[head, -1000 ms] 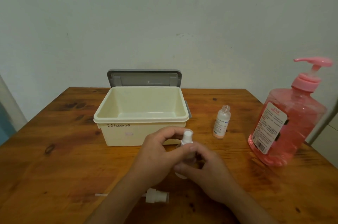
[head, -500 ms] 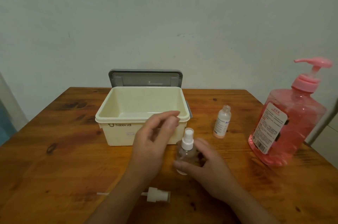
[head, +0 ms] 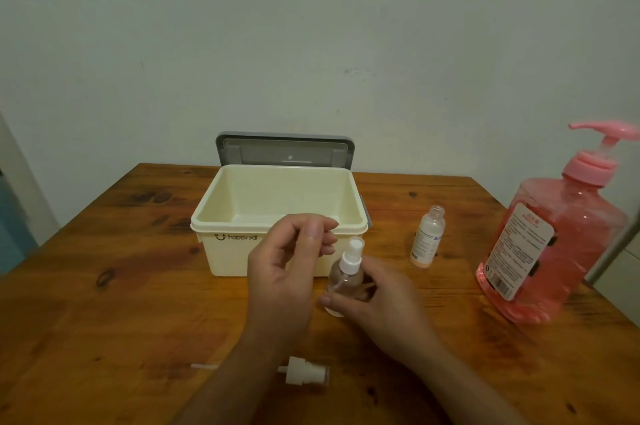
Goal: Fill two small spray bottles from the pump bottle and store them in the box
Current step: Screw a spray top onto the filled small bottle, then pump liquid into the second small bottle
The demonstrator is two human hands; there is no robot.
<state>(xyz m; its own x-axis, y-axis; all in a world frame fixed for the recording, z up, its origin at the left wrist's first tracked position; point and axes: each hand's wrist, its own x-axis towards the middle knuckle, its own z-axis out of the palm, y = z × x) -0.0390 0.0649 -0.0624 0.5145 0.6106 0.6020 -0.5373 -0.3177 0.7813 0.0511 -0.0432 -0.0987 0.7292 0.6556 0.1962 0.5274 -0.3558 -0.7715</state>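
My right hand grips a small clear spray bottle upright on the table, its white spray head screwed on. My left hand hovers just left of the spray head, fingers loosely curled and holding nothing. A second small bottle with a label stands uncapped to the right. Its loose white spray cap with dip tube lies near the front edge, partly behind my left forearm. The cream box stands open behind my hands. The large pink pump bottle stands at the far right.
The box's grey lid leans upright behind it against the wall. The wooden table ends at the right just past the pump bottle.
My left hand has let go of the spray head and lifted off to the left. The right hand keeps holding the bottle, whose spray head now shows.
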